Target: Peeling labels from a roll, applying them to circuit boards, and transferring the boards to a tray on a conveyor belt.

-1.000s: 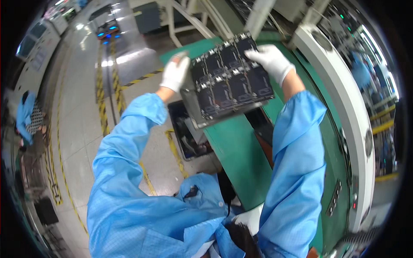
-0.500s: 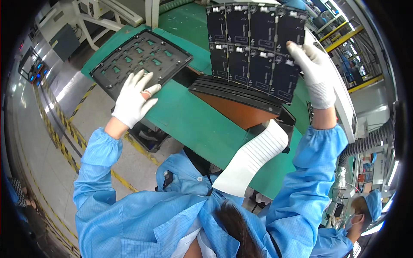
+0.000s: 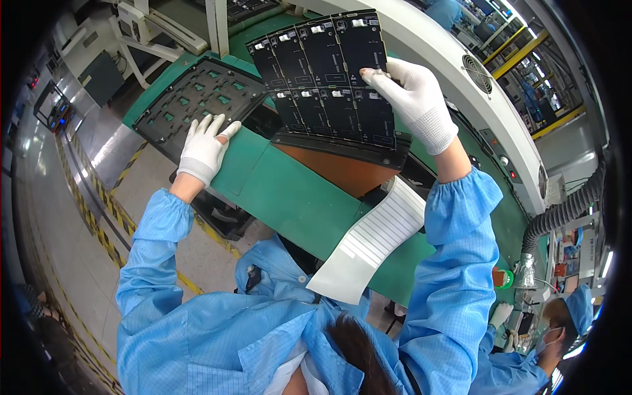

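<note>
My right hand [image 3: 411, 92], in a white glove with bare fingertips, pinches the right edge of a black circuit board panel [image 3: 322, 79]. Its grid of several small boards, each with a white connector, faces me, upright and slightly tilted. Beneath the panel lies a brown box with black edging [image 3: 342, 170]. My gloved left hand [image 3: 205, 146] rests with fingers stretched on the near edge of a dark fixture tray [image 3: 191, 99] with many cutouts. A strip of white label paper with lines [image 3: 372, 240] hangs over the bench's near edge.
The green bench [image 3: 283, 197] runs from upper left to lower right. Behind it stands a white machine housing [image 3: 454, 66] with a fan grille. A co-worker in blue [image 3: 520, 368] sits at lower right. Yellow-black tape [image 3: 99, 184] marks the floor at left.
My right hand has carried the panel leftward, toward the fixture tray. My left hand has stayed at the tray's near edge, its fingers now closer together.
</note>
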Demonstrator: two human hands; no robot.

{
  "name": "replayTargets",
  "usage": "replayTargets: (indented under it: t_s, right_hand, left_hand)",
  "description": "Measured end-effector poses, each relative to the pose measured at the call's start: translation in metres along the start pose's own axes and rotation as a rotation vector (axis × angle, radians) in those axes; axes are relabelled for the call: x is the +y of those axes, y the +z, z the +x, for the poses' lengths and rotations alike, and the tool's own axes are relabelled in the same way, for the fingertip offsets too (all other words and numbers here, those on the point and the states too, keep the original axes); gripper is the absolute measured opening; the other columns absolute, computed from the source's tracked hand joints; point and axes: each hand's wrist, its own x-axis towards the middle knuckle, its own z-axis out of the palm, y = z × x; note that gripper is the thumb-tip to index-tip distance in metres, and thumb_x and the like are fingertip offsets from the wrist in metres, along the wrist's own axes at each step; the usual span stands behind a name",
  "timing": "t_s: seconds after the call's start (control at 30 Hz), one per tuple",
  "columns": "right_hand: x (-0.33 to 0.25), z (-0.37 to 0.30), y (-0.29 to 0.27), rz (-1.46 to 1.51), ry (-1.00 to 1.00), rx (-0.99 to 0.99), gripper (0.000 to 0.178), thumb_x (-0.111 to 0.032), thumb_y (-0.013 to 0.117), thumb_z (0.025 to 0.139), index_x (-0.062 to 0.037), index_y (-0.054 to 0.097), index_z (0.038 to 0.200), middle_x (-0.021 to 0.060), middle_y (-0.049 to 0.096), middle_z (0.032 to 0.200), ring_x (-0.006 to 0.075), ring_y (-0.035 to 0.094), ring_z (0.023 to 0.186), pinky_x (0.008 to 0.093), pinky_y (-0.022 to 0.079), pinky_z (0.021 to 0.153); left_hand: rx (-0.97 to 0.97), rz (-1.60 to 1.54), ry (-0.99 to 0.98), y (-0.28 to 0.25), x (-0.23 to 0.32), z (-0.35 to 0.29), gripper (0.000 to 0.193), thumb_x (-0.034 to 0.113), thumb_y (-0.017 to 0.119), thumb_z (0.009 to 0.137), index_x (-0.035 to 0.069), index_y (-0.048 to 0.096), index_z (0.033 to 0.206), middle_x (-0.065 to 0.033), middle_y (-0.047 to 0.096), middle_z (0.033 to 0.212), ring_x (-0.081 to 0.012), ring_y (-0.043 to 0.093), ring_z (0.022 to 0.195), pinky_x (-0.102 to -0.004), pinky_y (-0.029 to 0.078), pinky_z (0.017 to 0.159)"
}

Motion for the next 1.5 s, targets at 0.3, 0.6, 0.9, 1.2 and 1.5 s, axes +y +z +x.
replayTargets:
  t_s: [0.3,0.6,0.9,1.2,1.5]
  right_hand:
    - [0.105,-0.002,0.003,0.302,0.538,0.154,0.028,-0.028,0.068,0.089,-0.0068,0.06,0.072,-0.0016,0.053,0.058,0.009,0.047,0.046,0.0269,0.036,0.042]
    - [0.037,-0.038,-0.005,0.595,0.502,0.194,0.037,-0.04,0.068,0.087,-0.0062,0.06,0.074,0.0026,0.054,0.057,0.0101,0.051,0.048,0.0245,0.037,0.045]
    - [-0.001,-0.131,-0.087,0.392,0.561,0.284,0.049,-0.041,0.046,0.101,0.0035,0.065,0.106,0.0033,0.06,0.075,0.0075,0.052,0.062,0.0213,0.038,0.055]
    - [0.018,-0.192,-0.074,0.436,0.57,0.267,0.041,-0.033,0.049,0.101,0.005,0.062,0.104,0.0059,0.061,0.075,0.0089,0.054,0.062,0.0217,0.041,0.058]
    - [0.017,-0.198,-0.065,0.423,0.588,0.241,0.041,-0.034,0.049,0.1,0.0048,0.063,0.103,0.006,0.062,0.076,0.0093,0.055,0.064,0.022,0.042,0.059]
  left_hand:
    - [0.195,-0.231,0.056,-0.025,-0.002,-0.004,0.043,0.02,0.062,0.088,0.015,0.058,0.13,-0.0148,0.054,0.134,-0.0372,0.048,0.127,-0.0492,0.034,0.11]
    - [0.407,-0.312,0.438,-0.146,0.12,0.044,0.063,0.026,0.073,0.077,0.006,0.053,0.134,-0.02,0.052,0.137,-0.0367,0.05,0.127,-0.0508,0.036,0.109]
    - [-0.023,-0.973,0.227,-0.17,0.041,0.097,0.024,0.013,0.071,0.084,-0.002,0.068,0.102,-0.0096,0.07,0.085,-0.0153,0.065,0.077,-0.0288,0.052,0.073]
    - [-0.319,-0.856,0.348,-0.16,0.029,0.155,0.021,0.011,0.076,0.079,-0.002,0.069,0.094,0.0008,0.07,0.084,-0.0058,0.058,0.077,-0.0259,0.05,0.072]
    - [-0.363,-0.879,0.372,-0.154,0.024,0.185,0.022,0.009,0.077,0.079,-0.001,0.067,0.096,0.001,0.067,0.082,-0.0067,0.058,0.077,-0.0261,0.05,0.071]
